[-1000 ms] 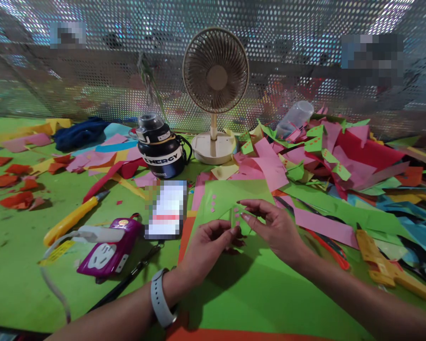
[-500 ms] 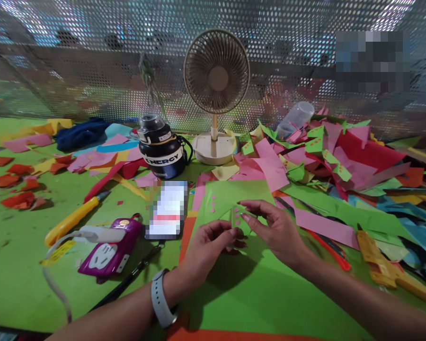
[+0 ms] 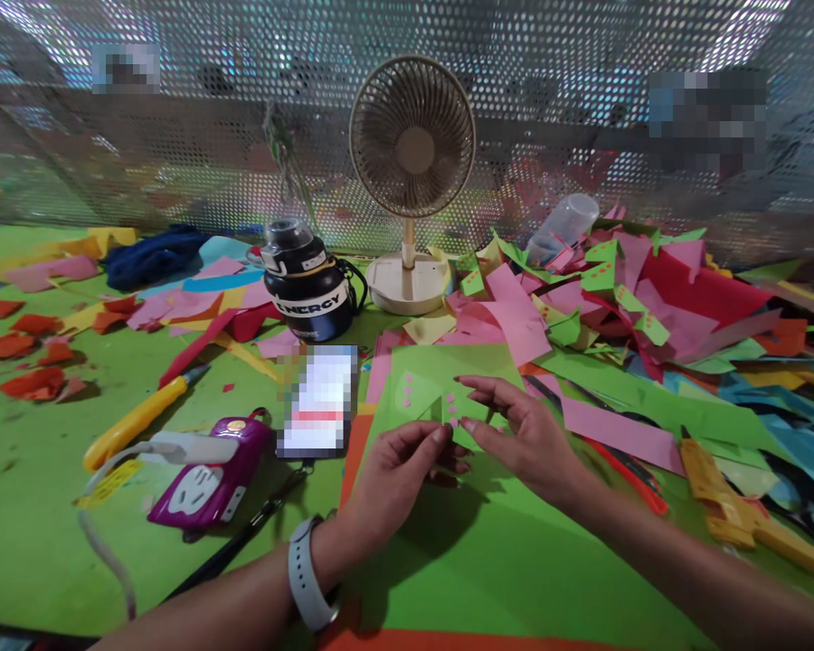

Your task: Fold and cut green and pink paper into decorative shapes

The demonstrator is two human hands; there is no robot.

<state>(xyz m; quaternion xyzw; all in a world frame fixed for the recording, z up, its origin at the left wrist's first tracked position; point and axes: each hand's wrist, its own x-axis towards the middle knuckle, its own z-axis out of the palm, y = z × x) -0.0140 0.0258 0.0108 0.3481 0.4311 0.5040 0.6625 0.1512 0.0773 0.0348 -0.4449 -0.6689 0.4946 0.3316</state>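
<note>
My left hand (image 3: 403, 466) is closed, thumb and forefinger pinched at the lower edge of a small green paper piece (image 3: 442, 409). A short row of pink dots runs along that piece; its outline blends into the green paper sheet (image 3: 515, 561) beneath. My right hand (image 3: 525, 434) stands just right of it, thumb and fingers apart, with nothing clearly held between them. Another row of pink dots (image 3: 408, 391) shows to the left, on green paper. A grey watch band (image 3: 307, 570) circles my left wrist.
Left stand a phone (image 3: 318, 402), a purple power bank (image 3: 210, 479) and a yellow cutter (image 3: 139, 420). Behind are a dark bottle (image 3: 312, 289) and a fan (image 3: 413, 149). Right lie paper scraps (image 3: 529, 321), scissors (image 3: 630, 479) and a yellow glue gun (image 3: 733, 506).
My right thumb and fingers have come away from the green paper piece and spread wider. The piece looks tilted flatter, while my left hand has barely moved.
</note>
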